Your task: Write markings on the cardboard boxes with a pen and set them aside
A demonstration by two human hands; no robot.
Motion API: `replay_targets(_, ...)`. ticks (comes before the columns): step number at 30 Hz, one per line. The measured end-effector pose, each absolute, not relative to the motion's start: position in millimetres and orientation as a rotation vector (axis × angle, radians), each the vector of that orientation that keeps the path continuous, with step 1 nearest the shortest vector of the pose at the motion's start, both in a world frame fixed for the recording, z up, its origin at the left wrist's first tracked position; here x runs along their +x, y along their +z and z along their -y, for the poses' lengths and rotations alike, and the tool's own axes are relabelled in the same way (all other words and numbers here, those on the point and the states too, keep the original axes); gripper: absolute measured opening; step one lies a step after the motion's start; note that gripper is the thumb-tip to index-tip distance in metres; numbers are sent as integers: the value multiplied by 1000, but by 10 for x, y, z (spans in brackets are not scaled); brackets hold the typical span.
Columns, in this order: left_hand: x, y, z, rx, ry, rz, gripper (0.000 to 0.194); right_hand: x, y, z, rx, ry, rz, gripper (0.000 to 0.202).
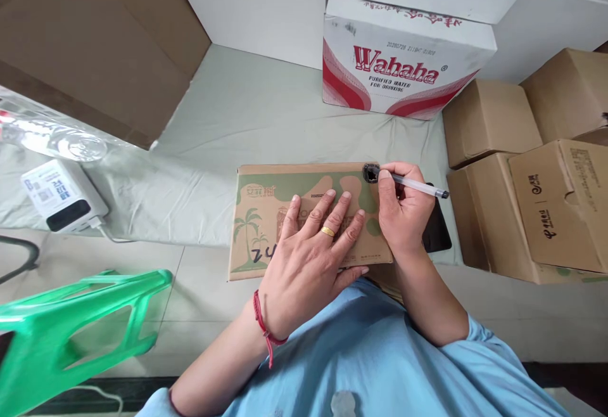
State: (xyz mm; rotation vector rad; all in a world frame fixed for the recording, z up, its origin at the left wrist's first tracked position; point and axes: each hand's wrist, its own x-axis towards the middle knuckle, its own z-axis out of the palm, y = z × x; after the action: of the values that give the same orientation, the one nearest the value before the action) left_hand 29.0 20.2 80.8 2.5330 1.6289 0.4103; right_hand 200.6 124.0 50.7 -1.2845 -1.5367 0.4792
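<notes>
A flat brown cardboard box [251, 239] with green print and palm trees lies at the table's front edge. Fingers spread, my left hand [316, 252] rests flat on its printed face. My right hand [406, 205] is closed around a pen [420, 186] with a clear white barrel. The pen's dark end points up to the right, and its other end is at a black patch [371, 173] in the box's upper right corner. Fingers hide the exact contact. A dark flat device [437, 230] lies partly behind my right hand.
A Wahaha carton [403, 65] stands at the back. Several brown boxes [489, 119] are stacked at right. A large carton [95, 43], plastic bottles [78, 144] and a white power bank [61, 195] with a cable are at left. Below stands a green stool [38, 334].
</notes>
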Motion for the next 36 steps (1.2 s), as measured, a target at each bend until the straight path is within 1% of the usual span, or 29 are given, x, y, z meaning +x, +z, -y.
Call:
replay_targets(8,291,806,-204,2517,410,-1631,72,2031,476,-1239,-1356,370,1529,23)
replay_targets(24,295,803,-205,2535,423,-1634,73,2029,469,-1205,-1466,201,1463,11)
replay_targets(30,293,791,-203,2537,418,-1633,72,2028,475,-1206,-1352,243,1433,12)
replay_targets(36,288,795,-198,2541,409,-1633,72,2029,488,-1201,-1383,256,1430,10)
